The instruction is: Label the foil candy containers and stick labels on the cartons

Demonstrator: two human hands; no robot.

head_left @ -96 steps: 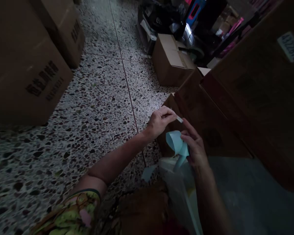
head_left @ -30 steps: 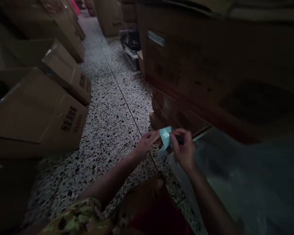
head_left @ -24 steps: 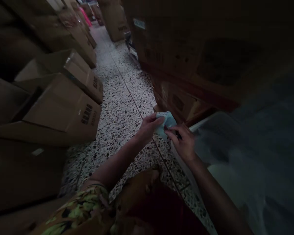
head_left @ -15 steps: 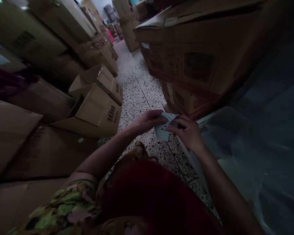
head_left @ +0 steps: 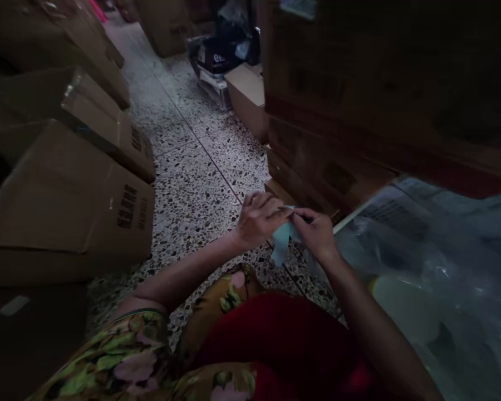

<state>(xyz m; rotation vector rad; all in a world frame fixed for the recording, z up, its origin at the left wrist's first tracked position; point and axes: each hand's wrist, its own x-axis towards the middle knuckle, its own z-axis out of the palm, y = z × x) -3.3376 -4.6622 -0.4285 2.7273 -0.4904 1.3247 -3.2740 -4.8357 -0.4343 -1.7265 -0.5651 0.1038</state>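
In front of my body, above the floor, a limp light-blue piece of paper (head_left: 281, 239) hangs between my hands. My left hand (head_left: 256, 220) is closed on its upper left part, with the fingers bent over the top. On the other side, my right hand (head_left: 318, 233) pinches the paper's upper right edge between thumb and fingers. The fingertips of both hands meet closely there. Most of the paper's upper part is hidden behind the fingers, and its lower end dangles with a ragged outline.
Open cardboard boxes (head_left: 104, 206) line the left side. Stacked dark cartons (head_left: 359, 100) rise on the right, above clear plastic wrapping (head_left: 434, 267). A speckled floor (head_left: 187, 172) runs between them. Farther off lie a small carton (head_left: 248, 94) and a dark plastic-wrapped package (head_left: 221, 55).
My view has turned down and to the right. The paper, spread and printed side showing before, now hangs folded lower. My left hand's fingers have come over its top, close to my right fingertips.
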